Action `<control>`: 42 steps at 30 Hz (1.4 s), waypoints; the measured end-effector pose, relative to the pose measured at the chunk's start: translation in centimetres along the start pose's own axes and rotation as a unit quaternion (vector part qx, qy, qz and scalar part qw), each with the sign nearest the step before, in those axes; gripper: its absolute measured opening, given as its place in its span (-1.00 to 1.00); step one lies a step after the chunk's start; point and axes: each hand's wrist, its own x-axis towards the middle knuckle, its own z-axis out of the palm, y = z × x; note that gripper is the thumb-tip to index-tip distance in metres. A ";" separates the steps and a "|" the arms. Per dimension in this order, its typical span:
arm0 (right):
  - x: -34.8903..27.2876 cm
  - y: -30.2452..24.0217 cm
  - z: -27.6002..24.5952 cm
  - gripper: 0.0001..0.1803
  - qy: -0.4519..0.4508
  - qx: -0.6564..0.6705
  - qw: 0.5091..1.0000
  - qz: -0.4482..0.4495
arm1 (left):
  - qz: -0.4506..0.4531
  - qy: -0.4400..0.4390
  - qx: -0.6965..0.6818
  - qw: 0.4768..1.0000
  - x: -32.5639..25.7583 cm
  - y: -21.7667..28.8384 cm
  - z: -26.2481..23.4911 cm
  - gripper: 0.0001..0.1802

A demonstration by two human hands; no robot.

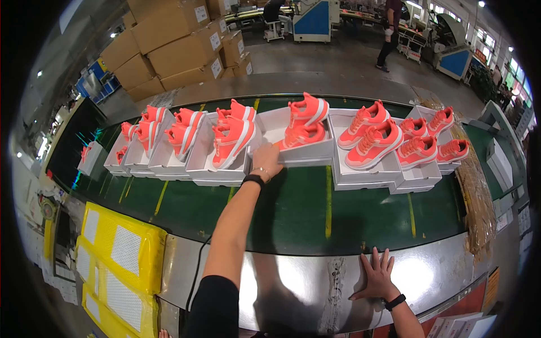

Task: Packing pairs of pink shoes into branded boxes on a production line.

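Head view: left hand [267, 160] stretched out, gripping near edge of a white box [301, 151] with coral shoes [305, 121], mid-row on green belt [293, 208]. Right hand [376, 277] flat, open on steel rim [293, 287]. All boxes lidless, shoes unpacked; closing seemingly left.

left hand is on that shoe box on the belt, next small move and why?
Probably draw the white shoe box toward the belt's near edge. The left hand grips its front left corner at full reach, while the right hand lies flat on the metal ledge.
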 end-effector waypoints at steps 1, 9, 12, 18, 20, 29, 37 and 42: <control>0.2 0.1 0.0 0.60 0.000 0.000 1.000 0.002 | 0.027 -0.009 0.007 1.000 -0.9 0.0 -0.2 -0.48; 0.5 -0.5 -1.2 0.61 -0.011 -0.024 0.999 0.024 | 0.137 -0.068 -0.065 0.986 -18.1 3.5 -6.7 -0.51; 0.3 -1.0 -1.7 0.64 -0.018 -0.022 0.999 0.038 | 0.122 -0.015 -0.057 0.991 -21.9 2.8 -8.7 -0.37; -0.5 -2.5 -2.4 0.64 -0.034 -0.004 0.998 0.051 | 0.182 0.027 0.069 0.980 -22.7 -0.3 -5.5 -0.61; -1.0 -2.5 -1.9 0.63 -0.045 -0.004 0.998 0.054 | 0.214 0.009 0.083 0.973 -22.6 0.4 -6.9 -0.60; 1.7 1.7 -1.6 -0.26 0.214 0.353 0.910 -0.040 | 0.168 -0.053 0.044 0.983 -37.6 13.3 -14.4 -0.47; 4.2 -19.8 -11.8 -0.74 0.244 -0.074 0.907 -0.335 | 0.082 -0.048 -0.068 0.993 -46.6 15.4 -12.9 -0.40; 4.0 -22.1 -9.6 -0.77 0.296 -0.188 0.873 -0.340 | 0.052 -0.082 -0.166 0.981 -48.1 14.6 -13.6 -0.28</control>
